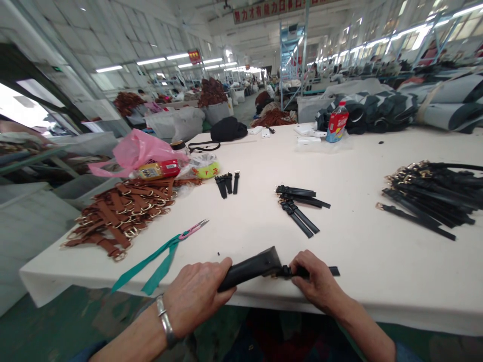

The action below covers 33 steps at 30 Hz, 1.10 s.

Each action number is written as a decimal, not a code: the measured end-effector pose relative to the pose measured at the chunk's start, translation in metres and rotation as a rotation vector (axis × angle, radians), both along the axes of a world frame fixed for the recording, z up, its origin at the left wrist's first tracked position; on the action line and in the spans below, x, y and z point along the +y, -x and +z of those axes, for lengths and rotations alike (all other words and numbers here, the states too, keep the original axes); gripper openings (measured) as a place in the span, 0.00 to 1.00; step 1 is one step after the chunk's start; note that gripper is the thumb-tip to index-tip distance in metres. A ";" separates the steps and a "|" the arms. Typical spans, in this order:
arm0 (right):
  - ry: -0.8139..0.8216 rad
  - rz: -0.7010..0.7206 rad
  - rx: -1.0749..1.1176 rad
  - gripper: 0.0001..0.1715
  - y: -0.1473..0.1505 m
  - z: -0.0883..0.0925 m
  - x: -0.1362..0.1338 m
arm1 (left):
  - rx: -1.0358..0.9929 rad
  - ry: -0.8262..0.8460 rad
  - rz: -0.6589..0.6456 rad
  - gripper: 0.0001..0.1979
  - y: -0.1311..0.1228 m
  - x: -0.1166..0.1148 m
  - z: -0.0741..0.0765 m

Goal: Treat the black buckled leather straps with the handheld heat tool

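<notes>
My left hand (199, 291), with a metal bracelet at the wrist, is wrapped round a thick black bar-like tool (251, 269). The tool's wider far end slants up to the right and meets the buckle end of a short black strap. What the tool is I cannot make out. My right hand (313, 279) pinches that black strap (334, 271) near its buckle, close to the table's front edge; its tail sticks out to the right of my fingers. Beyond my hands lies a small bunch of black buckled straps (302, 213). Pink thread snips (194, 230) with a green ribbon lie left.
Brown buckled straps (116, 216) are heaped on the left of the white table (241, 221), beside a pink bag (141, 148). More black straps (433, 196) lie right; a few short ones (226, 183) lie farther back. A red-labelled bottle (337, 123) stands behind.
</notes>
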State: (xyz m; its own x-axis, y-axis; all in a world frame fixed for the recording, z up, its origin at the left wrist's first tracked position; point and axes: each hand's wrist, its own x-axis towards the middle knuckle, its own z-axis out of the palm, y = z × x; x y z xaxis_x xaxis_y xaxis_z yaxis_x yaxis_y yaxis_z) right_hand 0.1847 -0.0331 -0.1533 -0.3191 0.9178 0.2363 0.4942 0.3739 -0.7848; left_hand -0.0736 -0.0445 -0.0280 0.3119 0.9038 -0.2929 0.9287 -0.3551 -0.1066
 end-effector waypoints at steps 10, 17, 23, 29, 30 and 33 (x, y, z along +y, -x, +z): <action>-0.005 -0.003 -0.086 0.14 0.003 0.005 -0.003 | -0.217 -0.052 0.189 0.17 0.033 0.039 -0.024; -0.046 -0.005 -0.217 0.15 0.014 0.012 -0.002 | -0.262 -0.103 0.346 0.24 0.055 0.068 -0.050; -0.234 0.080 -0.384 0.11 0.023 0.019 0.003 | -0.304 -0.111 0.361 0.25 0.062 0.063 -0.059; -0.194 0.171 -0.357 0.11 0.030 0.008 0.010 | -0.406 -0.145 0.341 0.26 0.072 0.065 -0.058; -0.162 0.168 -0.322 0.12 0.031 0.006 0.011 | -0.413 -0.183 0.352 0.25 0.079 0.068 -0.057; -0.077 0.147 -0.241 0.14 0.030 0.003 0.014 | -0.354 -0.307 0.464 0.25 0.108 0.079 -0.057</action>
State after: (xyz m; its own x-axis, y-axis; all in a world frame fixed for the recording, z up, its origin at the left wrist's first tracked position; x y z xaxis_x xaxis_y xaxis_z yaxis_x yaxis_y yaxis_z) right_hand 0.1546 -0.0187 -0.1506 -0.5027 0.8397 0.2052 0.5988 0.5095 -0.6180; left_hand -0.1816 0.0344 -0.0850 -0.1005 0.9938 0.0480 0.9755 0.0889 0.2011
